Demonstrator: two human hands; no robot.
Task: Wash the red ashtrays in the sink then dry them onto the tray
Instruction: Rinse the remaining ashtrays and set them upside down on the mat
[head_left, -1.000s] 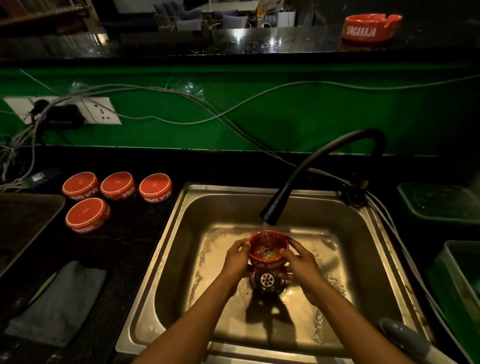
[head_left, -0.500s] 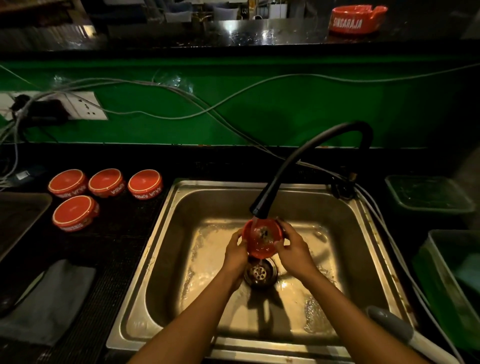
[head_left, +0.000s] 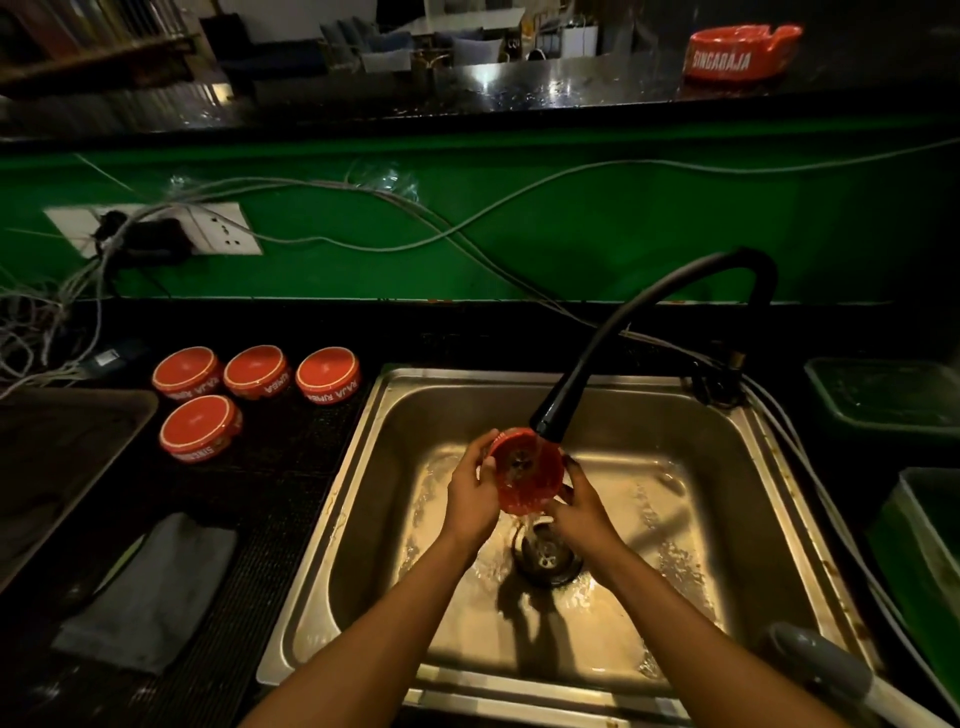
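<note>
Red ashtray (head_left: 527, 470), tilted so that its open face turns toward me, is held between my two hands directly under the black faucet (head_left: 623, 358), above the drain (head_left: 546, 555) of the steel sink (head_left: 363, 499). My left hand (head_left: 470, 493) has its fingers curled round the ashtray's left rim, the thumb lying over the near edge; my right hand (head_left: 582, 512) cups the lower right side, fingertips pressed against the wall of the dish. Water runs off the ashtray's bottom edge, just below my fingers, into the drain. Well to the left of my left fingers, on the dark counter, four more red ashtrays (head_left: 254, 371) sit upside down in a loose group, the nearest of them (head_left: 200, 426) in front of the other three; I cannot tell from this view whether they are washed or waiting. Farther left lies the dark tray (head_left: 78, 447), which carries nothing that I can see, and nearer to me than it a grey cloth (head_left: 156, 587) lies flat. One larger red ashtray (head_left: 740, 52) stands on the upper bar top, far beyond my fingertips. I judge the task to be early: one ashtray is in mid-rinse, none has reached the tray, and the drying and placing of every piece remain.
</note>
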